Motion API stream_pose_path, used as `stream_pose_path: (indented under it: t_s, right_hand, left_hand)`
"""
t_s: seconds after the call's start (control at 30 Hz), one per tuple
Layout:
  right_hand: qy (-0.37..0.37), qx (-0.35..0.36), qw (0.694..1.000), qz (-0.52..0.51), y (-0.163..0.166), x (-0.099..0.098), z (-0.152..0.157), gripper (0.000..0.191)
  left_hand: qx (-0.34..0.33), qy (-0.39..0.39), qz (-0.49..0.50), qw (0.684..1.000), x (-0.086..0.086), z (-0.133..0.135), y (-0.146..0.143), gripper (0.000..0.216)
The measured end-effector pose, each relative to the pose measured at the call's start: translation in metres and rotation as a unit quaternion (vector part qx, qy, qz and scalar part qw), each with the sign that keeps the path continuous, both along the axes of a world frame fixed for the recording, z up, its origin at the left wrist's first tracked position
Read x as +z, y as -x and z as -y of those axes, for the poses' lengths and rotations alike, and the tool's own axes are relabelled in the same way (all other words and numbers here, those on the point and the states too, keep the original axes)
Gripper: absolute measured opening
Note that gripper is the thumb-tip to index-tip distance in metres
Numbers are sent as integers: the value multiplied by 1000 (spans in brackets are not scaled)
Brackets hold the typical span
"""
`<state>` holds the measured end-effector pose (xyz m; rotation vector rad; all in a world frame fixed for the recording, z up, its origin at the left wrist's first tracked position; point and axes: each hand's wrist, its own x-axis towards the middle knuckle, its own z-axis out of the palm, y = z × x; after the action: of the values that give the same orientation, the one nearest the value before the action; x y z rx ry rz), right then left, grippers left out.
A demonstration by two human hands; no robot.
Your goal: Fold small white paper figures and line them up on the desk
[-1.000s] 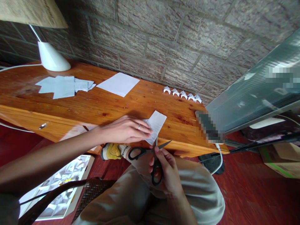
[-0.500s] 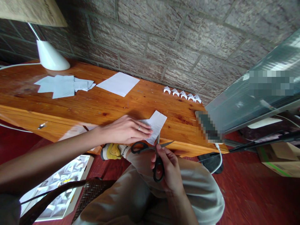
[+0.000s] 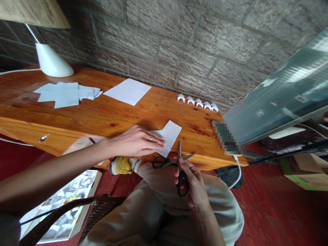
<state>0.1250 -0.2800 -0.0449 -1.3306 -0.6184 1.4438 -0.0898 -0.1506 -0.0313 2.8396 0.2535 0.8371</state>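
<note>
at the table edge, left hand (image 3: 137,140) flattens paper (image 3: 167,136); right hand (image 3: 193,181) grips spread scissors (image 3: 176,164).

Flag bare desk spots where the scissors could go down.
Bare wood lies between the white sheet and the folded paper row, and along the front between the paper scraps and the left hand. Crowded: the front edge, where the left hand presses the paper slip and the right hand holds open scissors.

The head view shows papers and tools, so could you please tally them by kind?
Small folded paper shapes: 5
Flat white sheet: 1
Paper strip under the left hand: 1
Pile of overlapping cut pieces: 1
Scissors in the right hand: 1
Lamp: 1
Total: 10
</note>
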Motion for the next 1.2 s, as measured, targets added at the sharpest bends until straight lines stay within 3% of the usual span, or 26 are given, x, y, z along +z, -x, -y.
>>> stream_pose_path:
  t_s: [0.1, 0.4, 0.63, 0.8, 0.9, 1.07, 1.2]
  right_hand:
    - [8, 14, 1000, 1, -3, -1, 4, 44]
    - [25, 52, 998, 7, -22, 0, 26, 39]
    - [4, 101, 995, -15, -22, 5, 25, 34]
    - [-11, 114, 993, -4, -17, 7, 15, 33]
    - [-12, 118, 993, 12, -16, 9, 10, 34]
    - [-7, 127, 992, 12, -16, 7, 9, 34]
    - [-2, 112, 994, 0, -16, 5, 12, 34]
  left_hand:
    - [11, 7, -17, 1000, 3, 0, 2, 36]
    - [-58, 78, -45, 994, 32, -8, 5, 22]
    - [-42, 197, -34, 979, 27, -19, 7, 19]
    - [42, 261, -47, 963, 29, -16, 2, 17]
    - [78, 270, -44, 959, 33, -11, 1, 18]
    - [40, 250, -62, 965, 37, -7, 5, 22]
    - [103, 196, -67, 973, 36, -5, 4, 42]
